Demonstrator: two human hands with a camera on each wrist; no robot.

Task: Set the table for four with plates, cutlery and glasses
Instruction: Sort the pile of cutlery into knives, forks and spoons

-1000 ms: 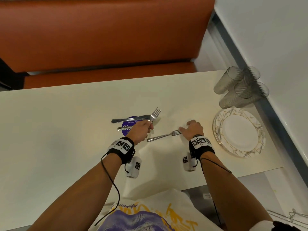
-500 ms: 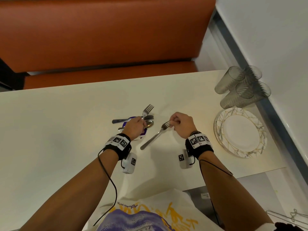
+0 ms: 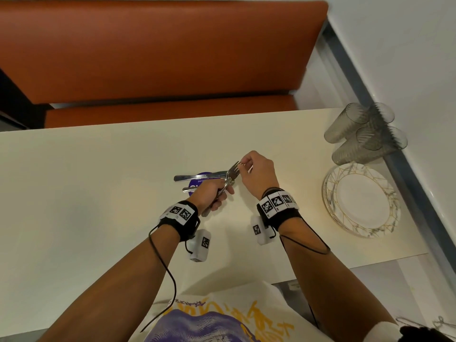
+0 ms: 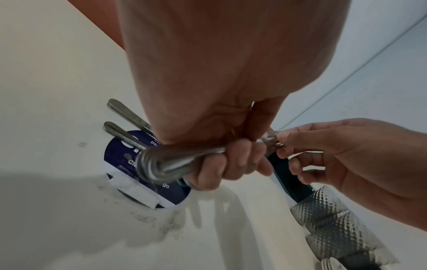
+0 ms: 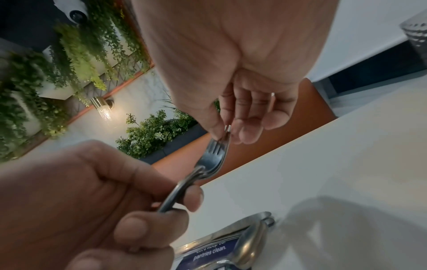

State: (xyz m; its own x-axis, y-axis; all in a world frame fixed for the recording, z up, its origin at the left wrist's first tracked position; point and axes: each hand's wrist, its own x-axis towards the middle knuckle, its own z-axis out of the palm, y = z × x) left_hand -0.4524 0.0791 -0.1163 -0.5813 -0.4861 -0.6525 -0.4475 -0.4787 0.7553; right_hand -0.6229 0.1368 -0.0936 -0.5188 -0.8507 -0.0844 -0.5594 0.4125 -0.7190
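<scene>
My left hand (image 3: pixel 218 195) grips the handles of two steel forks (image 3: pixel 233 170) in a fist above the cream table (image 3: pixel 98 193). My right hand (image 3: pixel 243 166) pinches the tines of the forks (image 5: pixel 212 159), which lie stacked one on the other. The handle ends (image 4: pixel 166 162) stick out below my left fist (image 4: pixel 231 160). A knife (image 3: pixel 195 177) and a spoon (image 3: pixel 188 189) lie side by side on the table just beyond my left hand. A stack of white plates with gold lines (image 3: pixel 332 186) sits at the right, with several grey textured glasses (image 3: pixel 365 134) behind it.
The knife and spoon rest across a round blue sticker (image 4: pixel 129 164) on the tabletop. An orange bench (image 3: pixel 160 58) runs along the far edge. A white wall (image 3: pixel 407 58) borders the table on the right, close to the glasses.
My right hand lifted the second fork off the table by its tines and brought it to the fork in my left hand. Both forks are now held together in the left fist.
</scene>
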